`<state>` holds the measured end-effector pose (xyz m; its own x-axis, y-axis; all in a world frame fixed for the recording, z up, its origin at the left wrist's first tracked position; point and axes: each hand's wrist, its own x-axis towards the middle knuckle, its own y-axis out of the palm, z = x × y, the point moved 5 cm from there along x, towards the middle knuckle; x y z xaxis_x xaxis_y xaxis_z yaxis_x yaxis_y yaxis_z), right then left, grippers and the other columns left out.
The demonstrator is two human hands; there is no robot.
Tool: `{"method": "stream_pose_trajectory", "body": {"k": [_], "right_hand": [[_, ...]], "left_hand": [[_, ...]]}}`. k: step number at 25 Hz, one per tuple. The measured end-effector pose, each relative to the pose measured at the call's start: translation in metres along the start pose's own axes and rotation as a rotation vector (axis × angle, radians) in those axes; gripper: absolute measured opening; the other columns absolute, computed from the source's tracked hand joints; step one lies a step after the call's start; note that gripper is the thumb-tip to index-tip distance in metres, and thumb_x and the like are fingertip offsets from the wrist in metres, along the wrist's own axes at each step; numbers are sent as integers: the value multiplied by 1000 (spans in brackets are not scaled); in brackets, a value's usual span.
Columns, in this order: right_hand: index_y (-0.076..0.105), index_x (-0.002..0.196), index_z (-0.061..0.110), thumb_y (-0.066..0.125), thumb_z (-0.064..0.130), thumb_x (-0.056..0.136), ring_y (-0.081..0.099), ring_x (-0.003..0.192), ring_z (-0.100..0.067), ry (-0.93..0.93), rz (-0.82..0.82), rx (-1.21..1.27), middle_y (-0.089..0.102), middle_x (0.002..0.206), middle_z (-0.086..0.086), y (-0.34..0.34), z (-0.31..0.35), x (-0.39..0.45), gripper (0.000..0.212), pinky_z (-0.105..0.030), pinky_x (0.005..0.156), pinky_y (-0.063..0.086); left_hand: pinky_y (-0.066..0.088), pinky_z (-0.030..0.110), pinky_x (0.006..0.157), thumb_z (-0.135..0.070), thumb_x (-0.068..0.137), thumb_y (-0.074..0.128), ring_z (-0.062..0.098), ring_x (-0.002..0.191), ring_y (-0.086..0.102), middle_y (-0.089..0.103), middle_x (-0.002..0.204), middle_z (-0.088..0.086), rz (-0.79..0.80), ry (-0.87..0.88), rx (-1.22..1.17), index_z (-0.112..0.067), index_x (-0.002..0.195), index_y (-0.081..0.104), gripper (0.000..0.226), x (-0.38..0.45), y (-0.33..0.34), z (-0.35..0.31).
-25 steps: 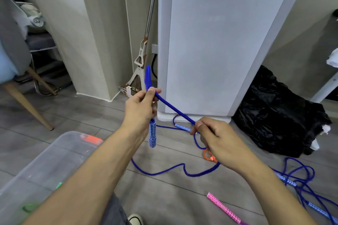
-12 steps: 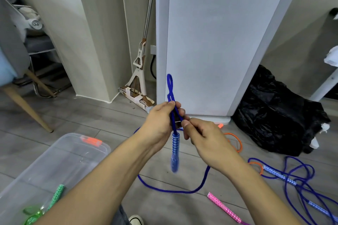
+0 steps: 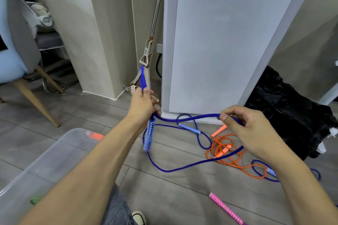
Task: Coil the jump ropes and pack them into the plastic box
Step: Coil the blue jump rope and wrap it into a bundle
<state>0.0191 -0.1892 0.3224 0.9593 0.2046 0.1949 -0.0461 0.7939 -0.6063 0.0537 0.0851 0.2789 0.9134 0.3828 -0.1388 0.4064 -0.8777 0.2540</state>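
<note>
Floor (image 3: 173, 193): grey wood-look planks; white cabinet (image 3: 219, 42), mop (image 3: 146, 56), black bag (image 3: 292, 111), chair (image 3: 16, 45) along the walls.
Blue jump ropes: two, one in hand (image 3: 192, 118), one lying at right (image 3: 270, 171).
Orange rope (image 3: 225, 150): one, tangled on floor.
Pink handle (image 3: 226, 208): one.
Plastic box (image 3: 51, 159): one, lower left.
Left hand (image 3: 143, 104): fist closed round folded blue rope, handle hanging below.
Right hand (image 3: 250, 129): thumb and fingers pinch the same rope.

No text, label, brand, number or sign was readable anywhere; the rope handles bore only diamond patterns, not letters.
</note>
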Motion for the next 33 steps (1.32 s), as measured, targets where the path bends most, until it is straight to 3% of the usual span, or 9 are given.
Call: {"method": "stream_pose_trajectory", "body": {"k": [5,10,13,16,21,24,27,30,33], "right_hand": [[59,89,26,59,28,99,51,52,-8,-113,-11,5,56,61,14,42,29,-8,11,-17,51,36],[54,95,24,52,31,102,62,71,-8,-90,-182,55,67,76,10,53,28,-8,10,-28,63,50],[56,93,24,53,30,102,61,62,-4,-43,-235,106,67,74,11,46,27,-10,11,-13,48,41],[59,93,22,55,32,102,56,53,-4,-18,-198,119,63,69,18,44,25,-10,14,-12,37,36],[62,82,20,53,34,101,42,47,-5,10,-29,67,52,53,15,42,13,-1,26,-17,49,32],[64,76,13,51,21,99,33,45,-8,141,227,116,40,46,9,32,-14,0,28,-29,54,29],[63,73,11,50,14,98,43,41,-12,242,322,-49,45,47,5,14,-39,-2,28,-33,54,35],[61,75,15,51,18,101,39,40,-5,149,180,-238,48,43,10,-1,-37,3,28,-28,51,33],[57,80,17,47,25,103,32,44,-7,61,-82,-42,42,47,8,0,-14,6,27,-28,49,29]], "left_hand": [[36,31,48,-23,107,33,17,42,34,61,67,-3,352,163,447,-5,95,50,27,-42,38,8],[28,39,53,-21,107,35,17,48,28,39,63,7,519,169,415,2,98,44,26,-80,63,11],[28,35,53,-20,107,37,15,50,31,45,74,12,595,124,393,2,98,48,26,-83,68,14],[34,35,58,-25,107,36,19,59,35,44,69,5,634,134,479,-5,93,53,29,-81,68,16],[58,31,81,-17,108,34,18,73,69,61,69,2,478,122,417,-4,102,54,25,-56,45,7],[57,33,59,-7,105,31,15,47,49,42,61,2,231,19,91,-6,96,50,20,-29,23,0],[36,23,39,-7,99,35,11,35,26,30,48,-3,40,-42,-96,-9,88,46,16,-13,3,-7],[33,23,42,-17,103,41,11,33,25,29,45,-4,51,-79,-114,-14,77,45,27,-16,5,-4],[36,26,46,-19,104,41,13,40,28,30,52,-2,208,-95,9,-12,81,49,26,-28,24,7]]}}
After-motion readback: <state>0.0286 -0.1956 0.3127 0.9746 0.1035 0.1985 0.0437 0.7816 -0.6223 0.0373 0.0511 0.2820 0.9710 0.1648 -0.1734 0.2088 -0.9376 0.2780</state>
